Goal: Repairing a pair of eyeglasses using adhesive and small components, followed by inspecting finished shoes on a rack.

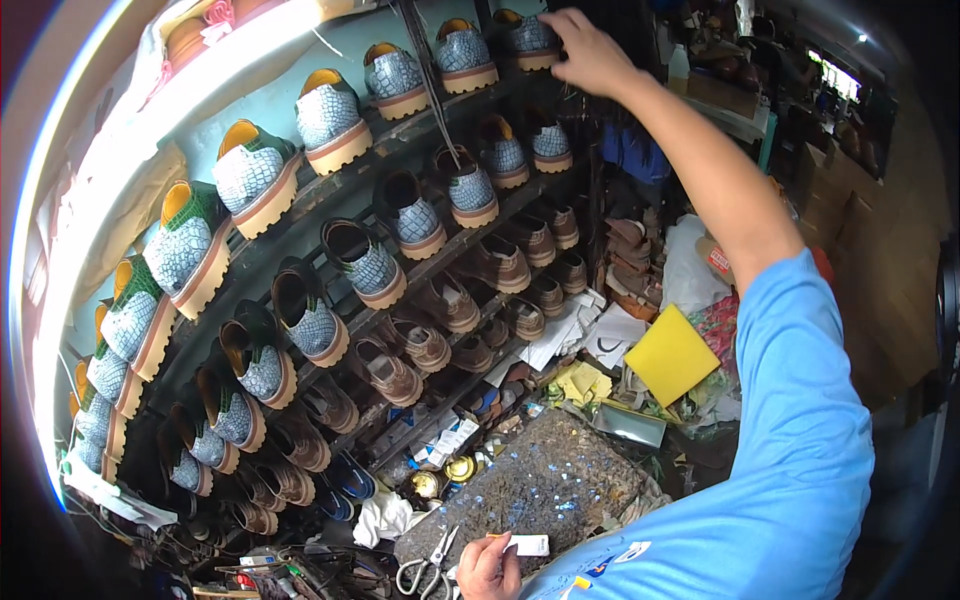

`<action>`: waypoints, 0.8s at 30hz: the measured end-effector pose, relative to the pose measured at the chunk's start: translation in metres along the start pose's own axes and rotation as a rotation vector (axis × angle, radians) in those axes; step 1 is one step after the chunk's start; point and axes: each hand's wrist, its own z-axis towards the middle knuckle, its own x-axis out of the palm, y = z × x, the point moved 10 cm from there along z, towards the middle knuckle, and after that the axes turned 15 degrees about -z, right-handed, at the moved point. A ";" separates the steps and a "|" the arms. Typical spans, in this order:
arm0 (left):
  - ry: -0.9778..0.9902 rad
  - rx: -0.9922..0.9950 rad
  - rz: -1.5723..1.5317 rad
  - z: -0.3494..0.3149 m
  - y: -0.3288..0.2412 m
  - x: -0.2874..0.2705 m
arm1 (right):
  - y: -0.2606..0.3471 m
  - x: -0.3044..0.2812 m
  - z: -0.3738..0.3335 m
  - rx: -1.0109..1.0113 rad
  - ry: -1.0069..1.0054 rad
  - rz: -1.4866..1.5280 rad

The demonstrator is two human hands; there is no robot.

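Right grip (572, 52): fingers half-spread at grey-blue scale-textured shoe (530, 38) just left of it; whether holding, cannot tell. Best handle heel squarely, sparing neighbouring shoe (465, 52). Left grip (488, 568): pinched on small white box (530, 545).

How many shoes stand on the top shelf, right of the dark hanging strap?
2: a patterned shoe just right of the strap, and another patterned shoe beyond it, at the fingers of the right hand. The hand may hide more.
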 end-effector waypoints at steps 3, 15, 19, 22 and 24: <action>0.001 -0.089 0.038 -0.003 0.009 -0.001 | 0.012 0.054 0.018 0.008 0.271 0.041; -0.051 -0.157 0.131 0.002 0.005 -0.009 | 0.010 0.219 -0.121 0.050 0.812 -0.042; -0.038 -0.274 0.148 -0.006 0.021 -0.007 | 0.008 0.205 -0.123 -0.003 0.656 0.067; -0.048 -0.281 0.114 -0.006 0.021 -0.007 | -0.001 0.179 -0.141 0.014 0.625 0.134; -0.022 -0.267 0.161 -0.004 0.020 -0.006 | -0.002 0.151 -0.157 -0.012 0.553 0.178</action>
